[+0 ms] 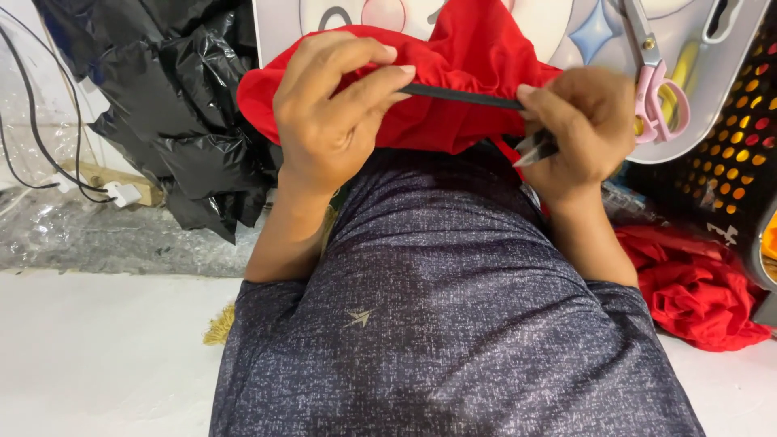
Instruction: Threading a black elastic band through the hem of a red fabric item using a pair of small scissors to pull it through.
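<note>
Red fabric [453, 89] is bunched between both hands, held up above the lap of a person in a grey speckled shirt [445, 307]. Left hand [332, 105] pinches one end of a black strip [461, 97] running along the cloth's edge; right hand [583, 125] pinches the other end, stretching it taut, and also grips a small metal snipper [534, 150]. Pink-handled scissors [660, 89] lie on a white tray [720, 97] behind. More red cloth [696, 287] lies on the floor at right; black plastic bags [186, 113] at left.

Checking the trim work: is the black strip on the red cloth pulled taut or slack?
Taut: the black strip runs straight between the left hand and right hand, over bunched red cloth.
</note>
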